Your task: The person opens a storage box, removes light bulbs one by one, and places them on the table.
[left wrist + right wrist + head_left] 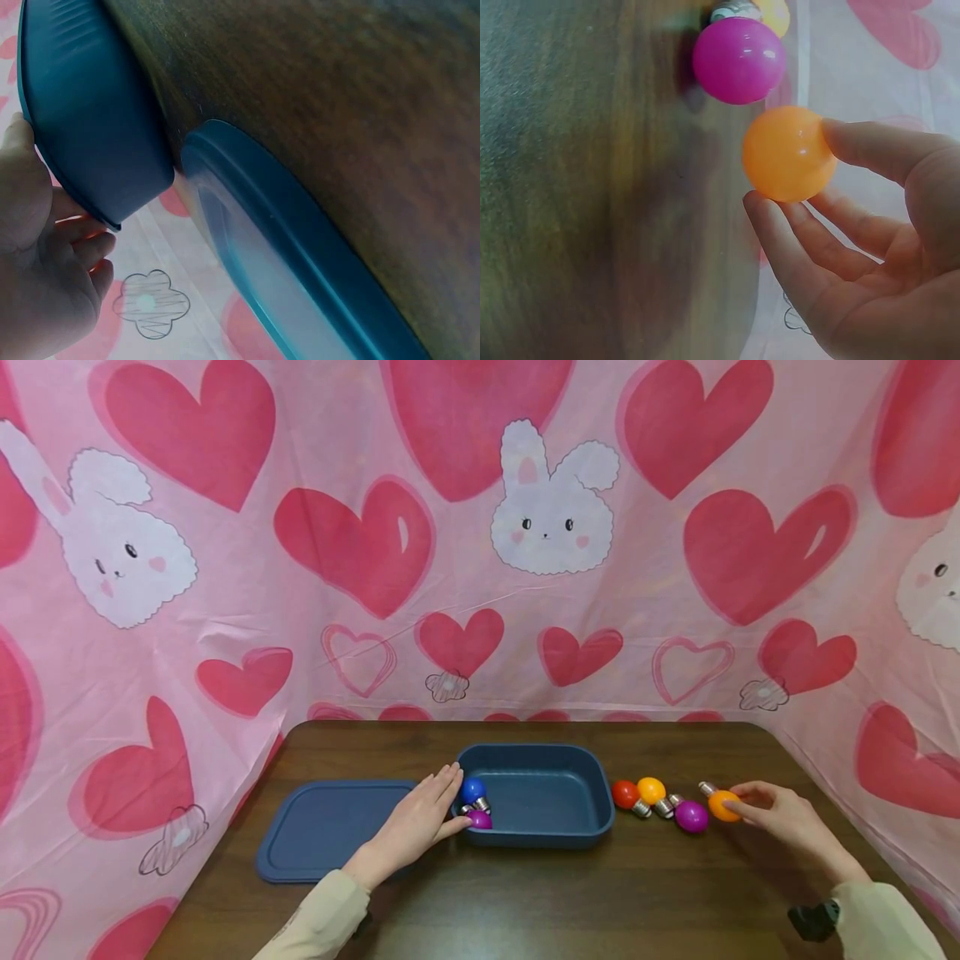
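Note:
My left hand (417,810) rests at the left end of a dark blue rectangular container (555,840), fingers nearly straight along the rim and thumb at its front corner. Inside, by that hand, lie a blue bulb (472,791) and a purple bulb (480,819) with silver screw bases. On the right, my right hand (783,814) pinches an orange bulb (789,154) between thumb and fingertips, its silver base pointing away to the left. Just left of it on the table is another purple bulb (692,816), also showing in the right wrist view.
A dark blue lid (322,835) lies flat on the brown wooden table (555,902), left of the container, partly behind the left forearm. Between container and purple bulb lie a red bulb (626,794) and a yellow-orange bulb (651,790). Pink heart-patterned cloth (480,585) surrounds the table.

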Action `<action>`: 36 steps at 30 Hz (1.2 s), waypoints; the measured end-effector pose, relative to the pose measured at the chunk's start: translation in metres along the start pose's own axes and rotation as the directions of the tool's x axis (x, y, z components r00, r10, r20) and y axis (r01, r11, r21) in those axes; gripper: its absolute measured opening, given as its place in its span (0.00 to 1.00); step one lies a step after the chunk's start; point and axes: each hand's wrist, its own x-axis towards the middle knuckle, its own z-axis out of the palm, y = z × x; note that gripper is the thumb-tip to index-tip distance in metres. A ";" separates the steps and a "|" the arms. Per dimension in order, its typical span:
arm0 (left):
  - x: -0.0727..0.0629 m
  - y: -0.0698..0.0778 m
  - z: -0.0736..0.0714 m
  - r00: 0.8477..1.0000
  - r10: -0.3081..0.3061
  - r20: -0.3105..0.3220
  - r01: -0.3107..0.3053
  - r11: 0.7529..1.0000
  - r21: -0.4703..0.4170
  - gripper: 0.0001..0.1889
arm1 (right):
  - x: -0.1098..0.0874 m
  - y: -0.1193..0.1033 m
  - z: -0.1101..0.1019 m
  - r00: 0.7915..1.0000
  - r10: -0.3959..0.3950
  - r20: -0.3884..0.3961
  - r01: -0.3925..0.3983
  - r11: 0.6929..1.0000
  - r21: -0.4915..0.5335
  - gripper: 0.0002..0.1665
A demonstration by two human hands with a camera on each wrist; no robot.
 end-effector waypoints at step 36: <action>-0.002 -0.001 0.002 1.000 -0.004 0.004 0.004 1.000 -0.019 0.39 | 0.006 0.004 0.010 0.999 -0.003 0.053 0.005 0.999 -0.045 0.30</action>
